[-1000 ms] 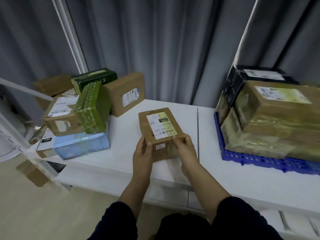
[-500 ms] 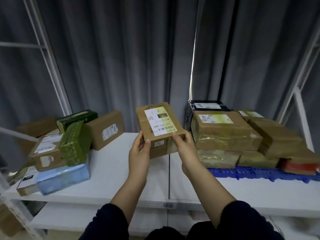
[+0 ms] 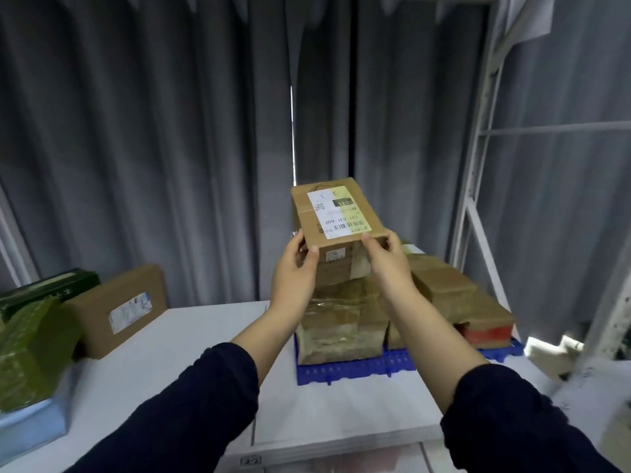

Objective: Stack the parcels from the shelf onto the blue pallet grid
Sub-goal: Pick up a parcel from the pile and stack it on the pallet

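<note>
I hold a small brown cardboard parcel with a white and yellow label up in the air over the stack of parcels on the blue pallet grid. My left hand grips its near left corner and my right hand grips its near right corner. The stack holds several taped brown boxes, and one at the right end has a red side. My forearms hide part of the stack.
On the white shelf at the left stand a brown labelled box, a dark green box, an olive green wrapped box and a light blue one. A white metal rack frame rises at the right, grey curtains behind.
Both hands have lifted the labelled parcel off the shelf and carried it rightwards and up, from in front of me to above the stack on the blue grid.
</note>
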